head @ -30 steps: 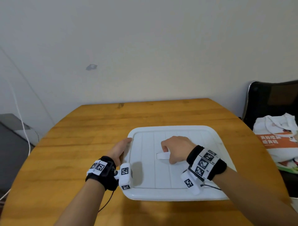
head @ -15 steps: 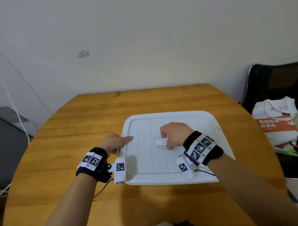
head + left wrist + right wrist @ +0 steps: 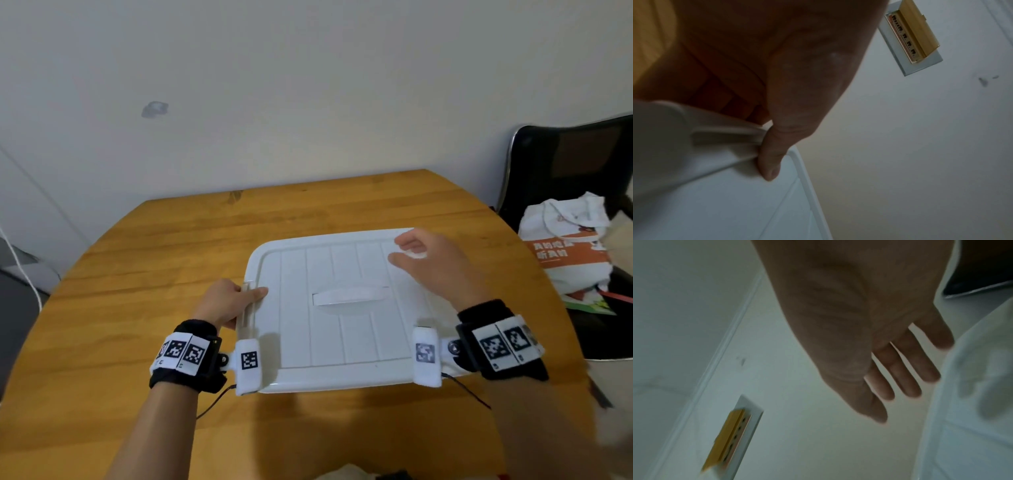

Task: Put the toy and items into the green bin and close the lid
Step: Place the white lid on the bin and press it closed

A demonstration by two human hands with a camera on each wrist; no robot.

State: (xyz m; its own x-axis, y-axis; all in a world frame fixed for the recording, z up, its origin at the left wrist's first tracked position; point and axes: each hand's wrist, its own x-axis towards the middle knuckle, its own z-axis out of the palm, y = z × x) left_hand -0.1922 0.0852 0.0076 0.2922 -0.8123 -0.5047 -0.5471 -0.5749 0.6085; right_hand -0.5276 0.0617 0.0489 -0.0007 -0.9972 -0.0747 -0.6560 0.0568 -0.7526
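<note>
Wood counter (image 3: pixel 137 342) against plain wall (image 3: pixel 308 85) (chair (image 3: pixel 565 164) right); white lid (image 3: pixel 342 329) down, left hand (image 3: pixel 229 303) pinching its edge, right hand (image 3: pixel 435 263) slack above.

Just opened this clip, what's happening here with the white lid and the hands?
A person is closing a bin on a wooden table. The white lid lies flat over it, its handle free. The left hand grips the latch on the lid's left edge, thumb on top. The right hand hovers open over the lid's far right corner, touching nothing visibly. The bin itself and its contents are hidden under the lid.
</note>
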